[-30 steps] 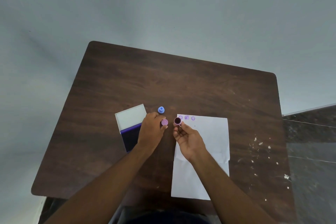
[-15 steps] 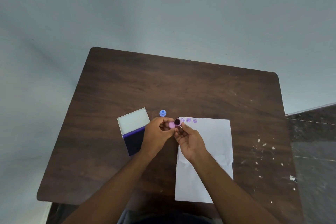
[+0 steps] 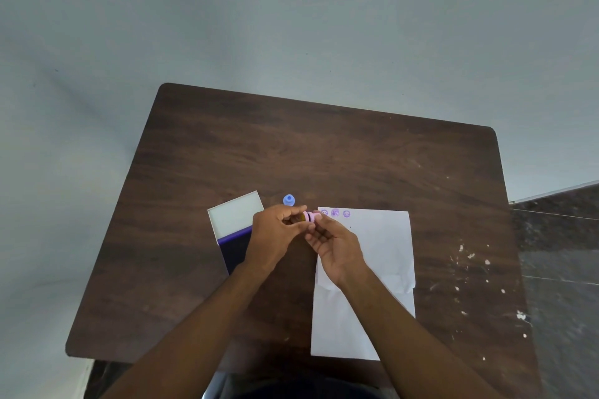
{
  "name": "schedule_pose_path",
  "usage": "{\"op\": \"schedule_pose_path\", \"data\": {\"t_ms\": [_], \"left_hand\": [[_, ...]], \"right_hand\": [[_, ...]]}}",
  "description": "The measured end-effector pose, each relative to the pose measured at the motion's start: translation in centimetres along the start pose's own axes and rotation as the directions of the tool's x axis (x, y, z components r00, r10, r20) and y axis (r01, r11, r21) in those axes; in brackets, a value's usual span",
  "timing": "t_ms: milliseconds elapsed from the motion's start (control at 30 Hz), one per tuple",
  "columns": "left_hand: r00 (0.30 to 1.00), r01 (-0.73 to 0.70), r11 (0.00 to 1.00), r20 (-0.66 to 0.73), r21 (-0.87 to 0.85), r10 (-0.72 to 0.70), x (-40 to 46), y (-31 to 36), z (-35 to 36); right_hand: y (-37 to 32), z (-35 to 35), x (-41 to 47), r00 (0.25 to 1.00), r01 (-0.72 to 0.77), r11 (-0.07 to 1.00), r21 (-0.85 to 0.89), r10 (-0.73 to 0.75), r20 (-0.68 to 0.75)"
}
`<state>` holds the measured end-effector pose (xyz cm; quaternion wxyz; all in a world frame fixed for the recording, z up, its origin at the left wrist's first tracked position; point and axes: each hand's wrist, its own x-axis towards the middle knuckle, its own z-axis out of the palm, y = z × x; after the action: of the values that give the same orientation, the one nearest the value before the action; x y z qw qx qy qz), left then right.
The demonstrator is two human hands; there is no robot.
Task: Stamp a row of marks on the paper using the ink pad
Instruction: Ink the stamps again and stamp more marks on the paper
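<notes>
Whereas half a second ago the pink cap and the dark-faced stamp were held slightly apart, one in each hand, they now meet at the fingertips; listed from largest to smallest:

Table (image 3: 324,155): dark wood, filling the middle of the frame, pale flecks along its right side.

Paper (image 3: 382,253): white sheet, lower right of centre, lying flat. Three purple marks (image 3: 335,213) stand in a row at its top left corner, unchanged in number.

Ink pad (image 3: 235,230): case open, left of centre; white lid inner face above, dark pad below, partly hidden behind the left wrist.

Left hand (image 3: 275,236): fingers curled closed round one end of the stamp, with the thumb on top.

Right hand (image 3: 334,243): palm up over the paper's left edge, fingertips pinching the other end of the stamp, remaining fingers loose.

Stamp (image 3: 308,216): small, pink, held on its side between both hands, just left of the row of marks; whether the cap is fully seated cannot be told.

Blue stamp (image 3: 288,199): standing on the table just above the left hand, untouched.

Judgement: capping the pink stamp suggests that piece is finished; the row is probably either complete or to be continued with the blue one.
</notes>
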<state>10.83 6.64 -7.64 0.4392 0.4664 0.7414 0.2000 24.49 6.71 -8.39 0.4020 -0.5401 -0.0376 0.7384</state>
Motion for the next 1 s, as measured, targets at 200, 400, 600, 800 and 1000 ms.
{"op": "schedule_pose_path", "data": {"t_ms": [200, 400, 600, 800, 1000], "left_hand": [[0.991, 0.105, 0.984, 0.068, 0.143, -0.116, 0.0, 0.5, -0.3], [0.993, 0.077, 0.987, 0.076, 0.138, -0.089, -0.4, 1.3, -0.4], [0.988, 0.062, 0.976, 0.126, 0.210, -0.090, 0.2, 1.1, -0.5], [0.991, -0.015, 0.978, 0.131, 0.210, -0.013, 0.5, 0.8, -0.9], [0.997, -0.061, 0.998, -0.043, -0.030, 0.060, -0.3, -0.3, -1.2]], "right_hand": [[0.1, 0.0, 0.1, 1.000, 0.015, 0.999, -0.032, -0.016, -0.005], [-0.3, -0.3, 0.4, 0.999, 0.047, 0.991, -0.126, -0.047, 0.007], [-0.8, -0.6, 0.7, 0.998, 0.057, 0.975, -0.216, -0.049, 0.043], [-0.9, -0.4, 0.8, 0.997, 0.060, 0.977, -0.205, -0.050, 0.055], [-0.9, -0.3, 1.1, 0.990, 0.141, 0.959, -0.247, -0.143, 0.010]]}}
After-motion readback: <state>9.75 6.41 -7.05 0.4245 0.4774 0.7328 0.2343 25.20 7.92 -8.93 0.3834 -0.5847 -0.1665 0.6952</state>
